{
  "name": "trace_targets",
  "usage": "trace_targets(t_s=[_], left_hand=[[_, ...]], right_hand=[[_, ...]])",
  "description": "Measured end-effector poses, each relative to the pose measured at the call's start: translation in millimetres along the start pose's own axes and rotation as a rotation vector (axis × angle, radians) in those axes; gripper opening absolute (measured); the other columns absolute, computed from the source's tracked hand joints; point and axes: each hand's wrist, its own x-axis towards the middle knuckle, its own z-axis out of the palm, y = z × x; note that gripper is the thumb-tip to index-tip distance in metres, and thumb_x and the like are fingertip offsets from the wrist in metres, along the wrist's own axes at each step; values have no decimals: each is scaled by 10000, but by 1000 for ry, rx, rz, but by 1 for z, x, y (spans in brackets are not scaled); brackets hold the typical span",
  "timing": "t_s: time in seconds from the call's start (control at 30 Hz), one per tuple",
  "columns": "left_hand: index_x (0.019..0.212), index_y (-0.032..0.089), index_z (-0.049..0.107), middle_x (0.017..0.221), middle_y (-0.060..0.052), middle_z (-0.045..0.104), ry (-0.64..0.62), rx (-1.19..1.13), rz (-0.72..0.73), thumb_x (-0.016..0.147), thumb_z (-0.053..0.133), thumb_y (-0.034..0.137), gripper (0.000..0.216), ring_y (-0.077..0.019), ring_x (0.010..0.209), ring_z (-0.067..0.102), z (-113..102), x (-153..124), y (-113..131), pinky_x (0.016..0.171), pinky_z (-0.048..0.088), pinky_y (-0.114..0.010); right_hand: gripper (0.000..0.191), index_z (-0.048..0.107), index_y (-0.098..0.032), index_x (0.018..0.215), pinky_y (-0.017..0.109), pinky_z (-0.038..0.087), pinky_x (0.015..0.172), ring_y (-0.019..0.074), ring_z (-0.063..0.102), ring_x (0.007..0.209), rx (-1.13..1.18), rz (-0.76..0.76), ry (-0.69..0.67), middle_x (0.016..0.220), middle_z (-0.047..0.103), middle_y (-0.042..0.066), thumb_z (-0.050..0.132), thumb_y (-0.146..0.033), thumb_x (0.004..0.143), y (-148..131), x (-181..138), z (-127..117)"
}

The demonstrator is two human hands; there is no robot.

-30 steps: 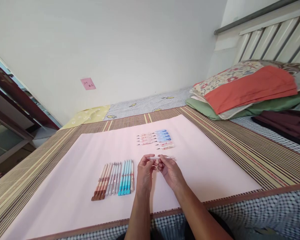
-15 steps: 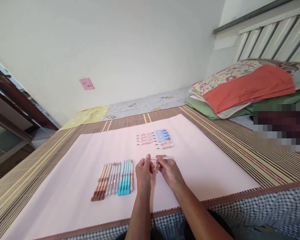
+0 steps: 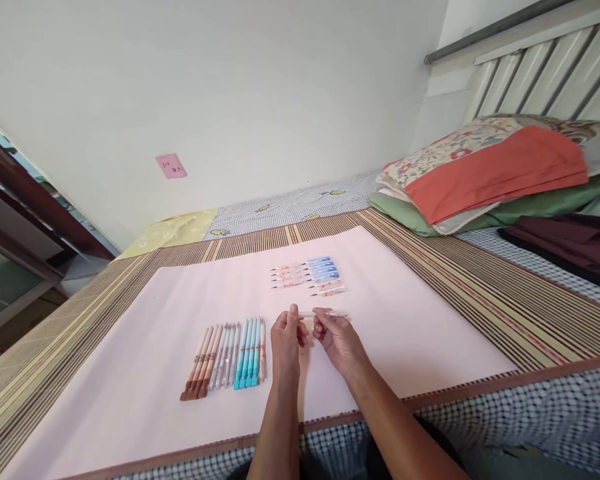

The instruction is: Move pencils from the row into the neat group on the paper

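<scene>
A pink sheet covers the middle of a striped woven mat that lies on a bed, and it bears everything the hands work with. Far right, well apart from the sheet, folded bedding is stacked in red, floral and green layers. No box, cup or tray is in view; the pens lie loose on the sheet, sorted into rows only.

On the near left of the sheet a row of capped pens lies side by side, brown ones at the left, pale ones in the middle, blue ones at the right. Farther off, near the centre, a smaller group of pen parts lies crosswise, thin tips to the left and blue and pink pieces to the right.

Between the two groups, the left hand and right hand hold one slim pale pen level just above the sheet. The left fingers are pinched closed on its left end, the right fingers closed around the barrel towards the right. The pen looks light, stiff and smooth, probably slippery plastic, with a fine tip that could bend; a pinch at the barrel near each end seems the safest hold
</scene>
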Motion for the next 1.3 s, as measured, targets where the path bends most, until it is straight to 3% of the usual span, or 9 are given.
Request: trace_targets(t_s=[0.13, 0.23, 0.37, 0.57, 0.67, 0.77, 0.97, 1.17, 1.3], left_hand=[[1089, 164, 678, 736, -7, 670, -133, -111, -15, 752, 793, 504, 492, -102, 583, 570, 1, -2, 5, 579, 412, -226], [952, 149, 696, 692, -5, 662, -167, -105, 13, 722, 823, 446, 396, -93, 563, 541, 2, -1, 5, 586, 416, -227], [707, 160, 617, 526, 21, 568, -76, 1, 19, 767, 763, 581, 450, -78, 450, 444, 3, 0, 2, 487, 331, -222], [1074, 174, 681, 768, -9, 678, -160, -106, -36, 736, 814, 484, 478, -97, 587, 574, 4, -2, 5, 564, 405, -218], [859, 155, 669, 702, -8, 665, -154, -83, 13, 733, 820, 445, 351, -81, 544, 527, 3, 0, 2, 554, 394, -217], [688, 169, 573, 572, 10, 599, -84, -5, 41, 778, 774, 527, 420, -76, 474, 463, 3, 1, -1, 499, 342, -220], [990, 169, 685, 718, -5, 665, -184, -87, -18, 764, 789, 501, 415, -100, 567, 560, 4, -2, 5, 566, 410, -227], [673, 172, 579, 550, 8, 600, -90, -4, 56, 772, 778, 518, 411, -85, 466, 476, 4, 1, 1, 493, 349, -222], [877, 167, 658, 643, 2, 649, -135, -74, 30, 770, 786, 495, 369, -99, 528, 536, 5, 0, 2, 536, 398, -224]], right_hand=[[322, 724, -159, 730, 250, 392, 543, 82, 466, 566, 40, -7, -3, 636, 579, -33, 943, -339, 578, 0, 1, -1], [317, 724, -153, 728, 244, 391, 540, 79, 465, 562, 62, 3, 9, 629, 581, -34, 943, -325, 578, 0, 1, -2], [340, 746, -147, 773, 242, 396, 535, 81, 482, 566, 62, 24, 19, 637, 595, -30, 951, -319, 562, 0, 1, -3], [314, 738, -151, 760, 223, 403, 530, 70, 476, 566, 98, 14, 12, 643, 597, -33, 946, -310, 586, 1, 2, -5], [322, 733, -149, 755, 219, 401, 528, 69, 478, 564, 101, 18, 15, 634, 594, -35, 951, -309, 580, 1, 2, -5], [339, 741, -147, 775, 225, 400, 523, 72, 481, 560, 92, 28, 27, 636, 600, -33, 956, -306, 566, 0, 1, -4], [308, 729, -152, 748, 218, 399, 522, 69, 477, 559, 116, 17, 28, 640, 607, -32, 948, -295, 585, 0, 1, -6], [366, 750, -131, 790, 201, 407, 516, 61, 484, 551, 105, 33, 32, 630, 605, -34, 967, -306, 552, -1, 0, -4], [351, 745, -140, 775, 200, 406, 516, 62, 486, 558, 118, 28, 34, 636, 609, -31, 967, -296, 552, -2, 0, -4]])
